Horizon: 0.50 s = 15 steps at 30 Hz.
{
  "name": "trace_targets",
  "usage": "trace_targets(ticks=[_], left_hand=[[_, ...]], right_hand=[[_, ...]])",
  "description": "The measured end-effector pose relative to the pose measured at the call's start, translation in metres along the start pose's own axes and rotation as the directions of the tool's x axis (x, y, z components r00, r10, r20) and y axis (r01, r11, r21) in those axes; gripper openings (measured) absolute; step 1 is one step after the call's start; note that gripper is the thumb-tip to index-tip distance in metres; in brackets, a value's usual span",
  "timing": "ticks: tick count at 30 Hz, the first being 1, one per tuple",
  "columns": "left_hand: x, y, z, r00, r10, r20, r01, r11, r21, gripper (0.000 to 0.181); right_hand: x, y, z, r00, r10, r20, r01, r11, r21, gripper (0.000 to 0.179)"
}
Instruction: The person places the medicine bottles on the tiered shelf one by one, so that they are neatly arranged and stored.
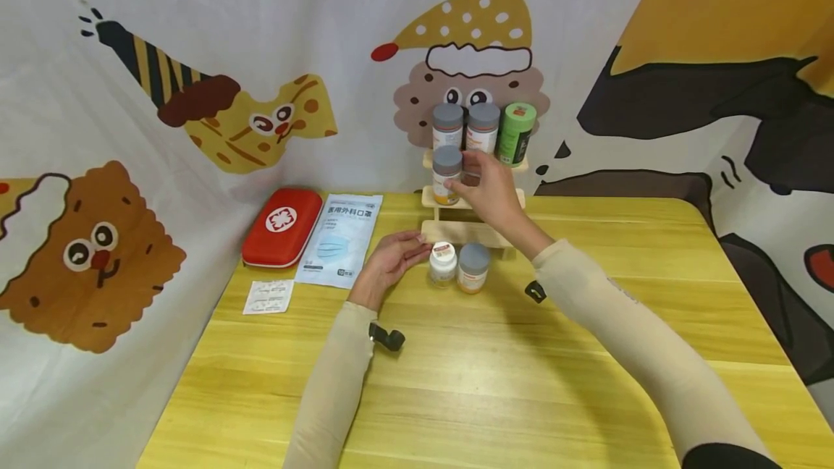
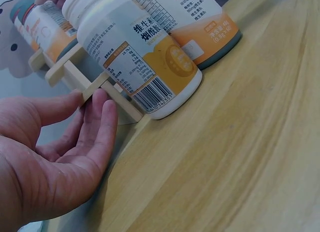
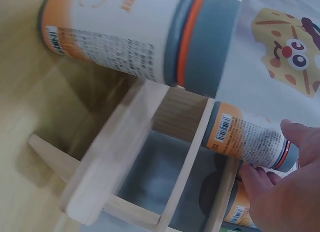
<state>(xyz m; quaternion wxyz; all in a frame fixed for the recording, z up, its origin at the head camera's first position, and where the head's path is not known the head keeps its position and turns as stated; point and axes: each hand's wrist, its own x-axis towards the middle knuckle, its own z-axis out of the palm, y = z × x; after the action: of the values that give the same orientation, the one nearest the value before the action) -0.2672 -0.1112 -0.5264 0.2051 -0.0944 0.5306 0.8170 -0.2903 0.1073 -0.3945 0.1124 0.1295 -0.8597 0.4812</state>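
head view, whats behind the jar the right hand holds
Another grey-lidded jar on the rack's top tier; its lid and upper label show; the held jar hides its base.

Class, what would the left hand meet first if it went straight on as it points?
The left hand would first meet the lowest wooden shelf, whose end its fingertips seem to pinch; depth is unclear.

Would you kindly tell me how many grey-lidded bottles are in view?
4: the left bottle and middle bottle on the top tier of the rack, the held bottle in the right hand at the middle tier, and the front bottle on the table. Others might be hidden behind these.
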Motion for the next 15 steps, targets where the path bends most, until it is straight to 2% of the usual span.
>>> trace_targets(ticks=[7,11,15], left_hand=[[0.001,-0.001,-0.001,1.000,0.003,-0.005,-0.003,1.000,0.001,0.044],[0.001,-0.001,-0.001,1.000,0.005,-0.012,-0.005,1.000,-0.001,0.044],[0.001,-0.001,-0.001,1.000,0.005,-0.015,-0.005,1.000,-0.002,0.044]], right_hand=[[-0.017,0.007,-0.005,0.999,-0.042,-0.007,0.042,0.998,0.055,0.064],[-0.027,0.010,-0.010,1.000,-0.023,-0.005,0.023,0.998,0.066,0.065],[-0.039,0.013,-0.016,0.999,-0.018,0.037,0.014,0.996,0.093,0.067]])
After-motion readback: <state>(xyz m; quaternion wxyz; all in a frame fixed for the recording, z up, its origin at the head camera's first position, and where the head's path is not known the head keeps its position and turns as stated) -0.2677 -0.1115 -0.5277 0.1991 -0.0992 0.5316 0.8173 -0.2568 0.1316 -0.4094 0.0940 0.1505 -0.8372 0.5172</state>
